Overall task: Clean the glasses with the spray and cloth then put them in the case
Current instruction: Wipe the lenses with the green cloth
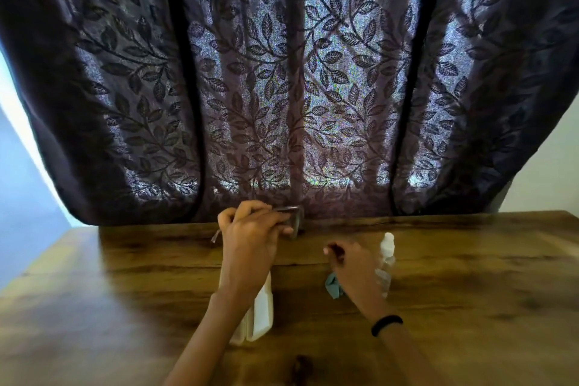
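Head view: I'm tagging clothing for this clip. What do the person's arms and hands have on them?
The left forearm and right forearm are bare: no sleeves in view, no gloves. A thin black band circles the right wrist. No rings show on the left hand or right hand.

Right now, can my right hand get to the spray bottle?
Probably yes. The spray bottle sits right beside the right hand, on its outer side, with nothing between them. The blue cloth lies under that hand; whether it is held is unclear.
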### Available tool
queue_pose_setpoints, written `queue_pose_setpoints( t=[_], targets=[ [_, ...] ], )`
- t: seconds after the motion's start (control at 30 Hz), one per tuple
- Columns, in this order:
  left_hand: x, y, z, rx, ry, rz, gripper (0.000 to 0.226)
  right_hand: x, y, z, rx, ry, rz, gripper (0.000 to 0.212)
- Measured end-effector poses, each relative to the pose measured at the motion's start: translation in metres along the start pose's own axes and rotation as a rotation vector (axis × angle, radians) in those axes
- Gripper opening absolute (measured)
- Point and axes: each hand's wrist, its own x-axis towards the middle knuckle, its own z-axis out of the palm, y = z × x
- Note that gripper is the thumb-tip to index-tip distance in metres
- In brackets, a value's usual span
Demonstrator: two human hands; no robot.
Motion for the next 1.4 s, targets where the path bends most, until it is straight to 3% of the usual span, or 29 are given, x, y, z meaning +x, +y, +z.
queue_pose_setpoints(
  t=[0.07,0.17,0.37,0.5,0.63,0.73,0.97,1.07,1.2,1.3,1.4],
  targets=[
    [-0.001,0.001,0.001,-0.020,-0.005,-0.035,0.016,-0.003,0.010,0.009,-0.057,-0.132,0.068,0.025],
    [-0.003,0.000,0.003,-0.067,0.015,-0.117,0.018,-0.005,0.024,0.023,-0.345,-0.300,0.082,0.041],
    [-0.007,-0.006,0.004,-0.240,0.098,-0.176,0.023,-0.021,0.036,0.036,-0.311,-0.150,0.030,0.017],
    [-0.010,-0.009,0.004,-0.251,0.125,-0.196,0.026,-0.017,0.017,0.020,0.041,-0.002,0.058,0.022],
    [-0.012,-0.011,0.007,-0.281,0.127,-0.186,0.029,-0.006,-0.032,-0.007,0.537,0.306,-0.045,0.010],
    [-0.014,-0.010,0.012,-0.314,0.108,-0.208,0.029,-0.003,-0.066,-0.019,0.689,0.400,-0.129,0.009],
    [-0.020,-0.003,0.012,-0.381,0.097,-0.254,0.042,-0.011,-0.070,-0.008,0.383,0.406,-0.323,0.011],
    [-0.025,-0.001,0.012,-0.417,0.101,-0.314,0.046,-0.009,-0.065,-0.009,0.380,0.393,-0.252,0.011],
    [-0.025,0.005,0.016,-0.438,0.098,-0.351,0.042,-0.007,-0.067,-0.012,0.360,0.387,-0.257,0.010],
    [-0.021,0.009,0.021,-0.468,0.098,-0.388,0.024,-0.011,-0.074,-0.012,0.296,0.363,-0.347,0.011],
    [-0.022,0.013,0.022,-0.537,0.100,-0.445,0.029,-0.019,-0.073,-0.010,0.253,0.344,-0.424,0.016]
  ],
)
